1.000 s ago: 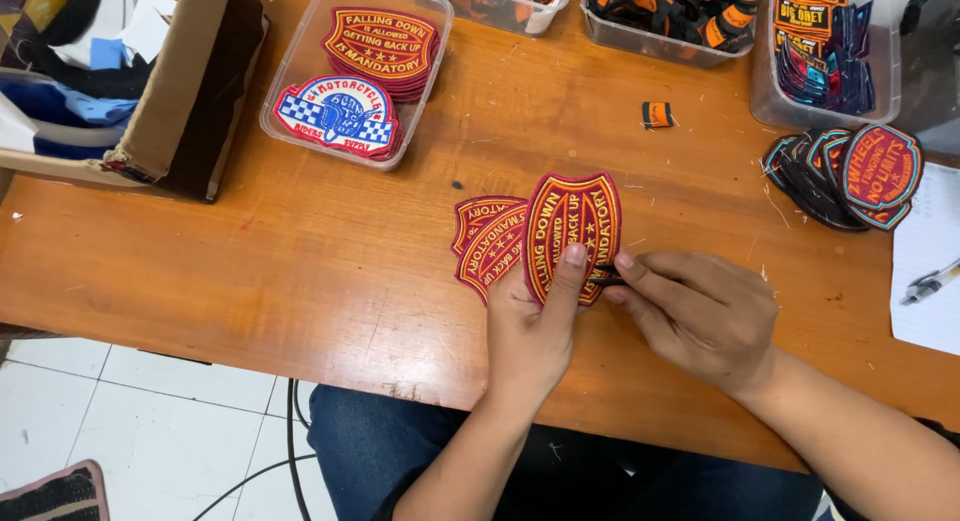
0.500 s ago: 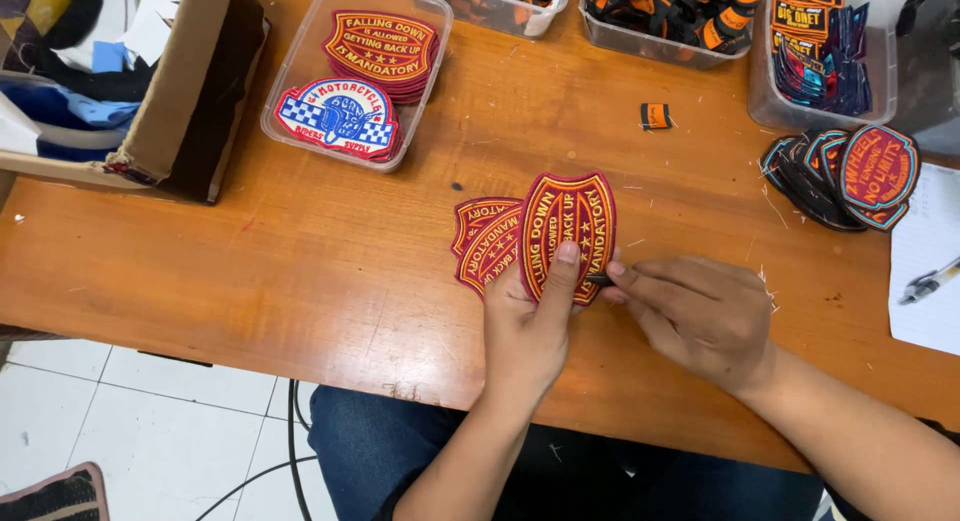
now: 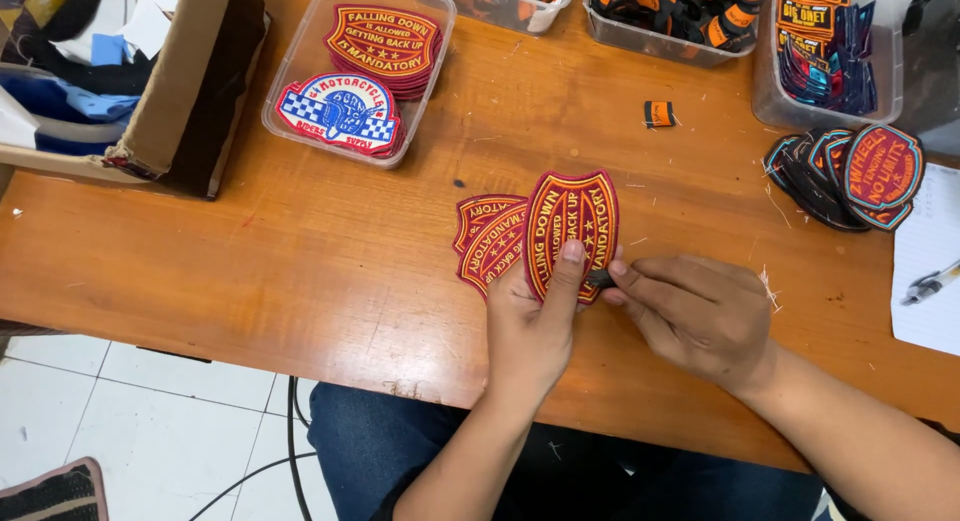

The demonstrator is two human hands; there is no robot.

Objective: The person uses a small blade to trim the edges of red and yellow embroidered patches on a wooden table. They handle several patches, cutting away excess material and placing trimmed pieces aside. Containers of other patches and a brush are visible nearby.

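Left hand [image 3: 530, 331] pins a red shield-shaped embroidered patch [image 3: 572, 226] against the wooden worktop [image 3: 300, 251], thumb on its face, above a second red patch [image 3: 487, 239]. Right hand [image 3: 700, 316] fingers pinch a small dark object [image 3: 600, 278] at the patch's lower edge. The patch appears light, thin and flexible; best gripped by its stitched border.

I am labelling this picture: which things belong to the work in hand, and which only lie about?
In hand:
left hand
right hand
red shield-shaped embroidered patch
red patches beneath

Lying about:
clear plastic tray of patches
round dark patches
cardboard box
pen
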